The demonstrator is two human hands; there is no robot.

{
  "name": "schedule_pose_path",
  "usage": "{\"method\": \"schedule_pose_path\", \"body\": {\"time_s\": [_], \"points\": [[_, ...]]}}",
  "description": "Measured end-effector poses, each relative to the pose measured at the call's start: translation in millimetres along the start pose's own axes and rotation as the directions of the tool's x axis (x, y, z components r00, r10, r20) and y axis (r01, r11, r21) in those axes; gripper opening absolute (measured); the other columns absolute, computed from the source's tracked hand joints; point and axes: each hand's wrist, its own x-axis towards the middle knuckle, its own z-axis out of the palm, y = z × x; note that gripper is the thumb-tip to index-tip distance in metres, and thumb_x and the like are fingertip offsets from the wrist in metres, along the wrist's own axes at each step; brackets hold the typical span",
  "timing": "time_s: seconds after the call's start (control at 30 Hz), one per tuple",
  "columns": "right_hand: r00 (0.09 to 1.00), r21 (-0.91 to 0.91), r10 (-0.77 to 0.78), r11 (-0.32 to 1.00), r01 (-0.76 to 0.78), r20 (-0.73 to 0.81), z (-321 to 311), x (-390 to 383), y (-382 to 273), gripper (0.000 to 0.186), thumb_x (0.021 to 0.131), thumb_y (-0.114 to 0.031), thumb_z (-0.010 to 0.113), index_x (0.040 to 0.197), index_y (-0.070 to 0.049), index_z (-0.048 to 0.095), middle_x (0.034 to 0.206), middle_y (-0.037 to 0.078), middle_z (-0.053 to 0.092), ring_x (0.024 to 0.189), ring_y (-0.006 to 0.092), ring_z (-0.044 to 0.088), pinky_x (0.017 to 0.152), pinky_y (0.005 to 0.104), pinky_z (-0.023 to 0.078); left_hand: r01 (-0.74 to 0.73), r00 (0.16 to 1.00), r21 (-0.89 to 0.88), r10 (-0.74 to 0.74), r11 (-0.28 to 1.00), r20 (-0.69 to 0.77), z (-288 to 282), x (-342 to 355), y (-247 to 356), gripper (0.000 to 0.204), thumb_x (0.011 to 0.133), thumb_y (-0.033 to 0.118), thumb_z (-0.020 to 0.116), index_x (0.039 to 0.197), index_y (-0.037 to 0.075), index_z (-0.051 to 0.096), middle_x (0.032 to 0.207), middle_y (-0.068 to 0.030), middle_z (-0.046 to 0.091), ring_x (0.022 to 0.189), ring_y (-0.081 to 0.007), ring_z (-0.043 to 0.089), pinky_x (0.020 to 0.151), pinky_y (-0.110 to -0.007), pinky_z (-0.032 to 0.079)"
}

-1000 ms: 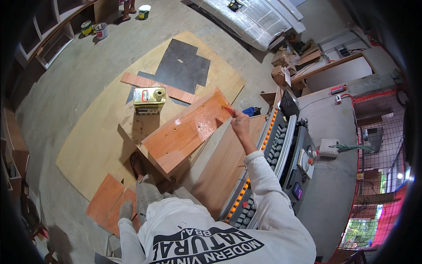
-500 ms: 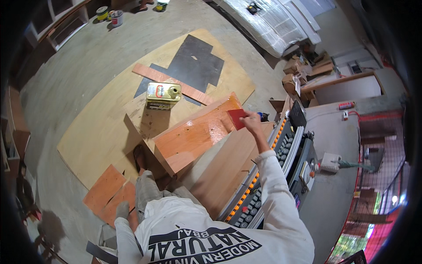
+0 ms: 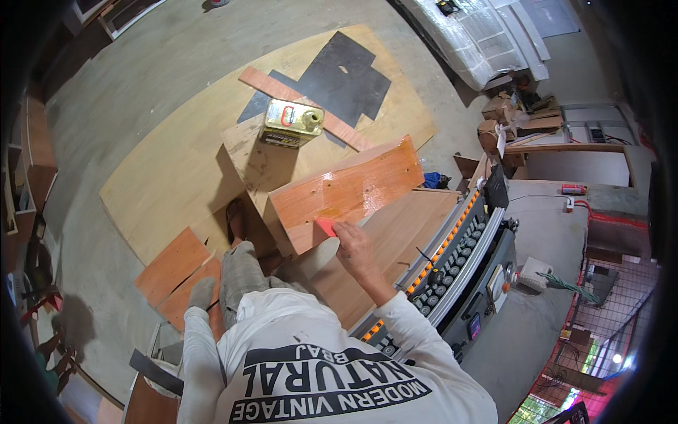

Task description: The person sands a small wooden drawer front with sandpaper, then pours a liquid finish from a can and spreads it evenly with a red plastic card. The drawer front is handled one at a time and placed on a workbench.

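In my right hand (image 3: 355, 249), a flat red spreader (image 3: 324, 226) is pinched, its edge against the near-left end of a reddish wooden panel (image 3: 353, 182). A wet, glossy coat covers much of that panel, and a few dark spots show on it. My left hand (image 3: 203, 291), in a grey glove, hangs by my left knee, in front of reddish wood pieces (image 3: 171, 263); its fingers do not show clearly. Beyond the panel, a gold rectangular can (image 3: 292, 124) stands upright on a plywood surface (image 3: 247, 157).
A large plywood sheet (image 3: 155, 184) lies on the floor, with a black sheet (image 3: 346, 71) and a reddish strip (image 3: 272, 85) on it. To my right, a long machine (image 3: 487, 272) with rollers and an orange row borders a wooden board (image 3: 381, 237). Plastic-wrapped goods (image 3: 462, 35) lie at the far right.
My right hand has drawn the red spreader from the panel's far right end back to its near-left end. The view has shifted; the left hand stays by my knee.
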Motion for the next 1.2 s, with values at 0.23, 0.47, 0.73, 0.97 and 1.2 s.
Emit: {"method": "schedule_pose_path", "body": {"time_s": [0.23,0.47,0.73,0.97,1.2], "points": [[0.901,-0.066,0.322,0.933,-0.355,-0.289,-77.3,60.9,135.6,0.035,0.081,0.002,0.062,0.11,-0.01,0.076,0.092,0.023,0.073,0.083,0.0408,0.072,0.074,0.0492,0.057,-0.147,0.985,0.198,0.161,0.969,-0.056,-4.7,7.4,-8.1,0.008,0.091,0.011,0.059,0.089,0.006,0.065,0.088,-0.0214,0.068,0.084,-0.0412,0.067,0.073,-0.051,0.053],[0.934,-0.336,0.243,0.885,-0.324,-0.262,-70.6,81.1,215.8,0.025,0.079,0.004,0.057,0.097,-0.005,0.072,0.08,0.025,0.07,0.073,0.0446,0.07,0.066,0.0518,0.056,-0.113,0.991,0.237,0.127,0.965,-0.045,-6.9,-17.5,-20.0,0.009,0.09,0.01,0.06,0.087,0.006,0.068,0.092,-0.0208,0.072,0.09,-0.0407,0.07,0.076,-0.051,0.055],[0.99,-0.204,0.134,0.969,-0.141,-0.049,21.7,3.7,11.8,0.022,0.079,0.003,0.063,0.099,-0.004,0.062,0.092,0.016,0.069,0.092,0.0375,0.068,0.078,0.0493,0.056,-0.065,0.948,0.151,0.014,0.986,0.318,-2.5,-5.9,-1.6,0.02,0.094,0.014,0.055,0.102,0.008,0.072,0.11,-0.0209,0.073,0.099,-0.0422,0.071,0.082,-0.051,0.057],[0.986,0.067,-0.062,0.995,0.073,-0.153,-10.3,16.2,-22.0,0.041,0.072,0.014,0.059,0.107,-0.002,0.072,0.105,0.016,0.075,0.104,0.0373,0.07,0.089,0.0443,0.058,-0.083,0.996,0.163,0.077,0.983,0.045,-45.5,49.4,2.3,0.027,0.102,0.027,0.049,0.101,0.008,0.068,0.109,-0.0193,0.071,0.103,-0.0411,0.067,0.089,-0.052,0.054],[0.915,-0.113,-0.398,0.909,0.402,0.061,-1.6,-27.3,-7.9,0.037,0.073,0.004,0.064,0.109,-0.002,0.071,0.11,0.013,0.075,0.108,0.0335,0.068,0.096,0.0436,0.055,-0.051,0.914,-0.059,0.023,0.997,-0.405,-40.1,24.6,8.7,0.013,0.095,0.016,0.058,0.086,0.006,0.061,0.091,-0.0192,0.067,0.088,-0.0389,0.067,0.074,-0.05,0.054]]}}
